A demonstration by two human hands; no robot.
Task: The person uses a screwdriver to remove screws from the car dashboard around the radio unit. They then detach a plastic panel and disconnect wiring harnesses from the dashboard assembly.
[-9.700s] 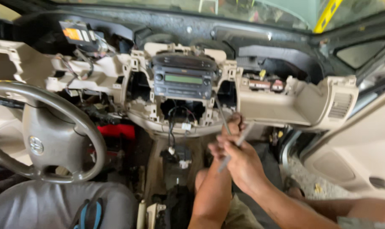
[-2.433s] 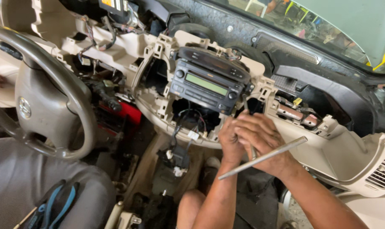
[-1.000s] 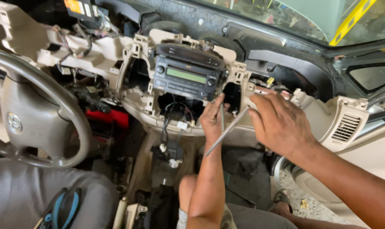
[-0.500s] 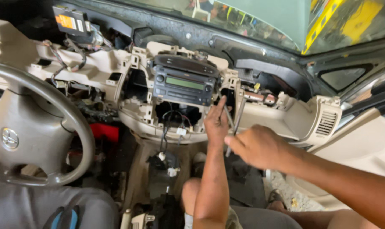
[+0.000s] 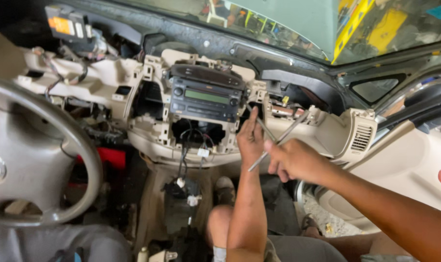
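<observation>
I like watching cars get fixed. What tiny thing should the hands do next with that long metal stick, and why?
Probably slide the metal rod a little further into the gap right of the radio. The right hand grips the rod, which slants up toward the dashboard frame, and the left hand rests there, seemingly steadying another thin rod.

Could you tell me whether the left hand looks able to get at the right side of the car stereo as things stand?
Probably yes: the left hand is raised beside the stereo, with only a thin metal rod, held in the right hand, near it.

Steering wheel [image 5: 45,160] cut off left; rod [image 5: 278,140] tip blurred.
</observation>
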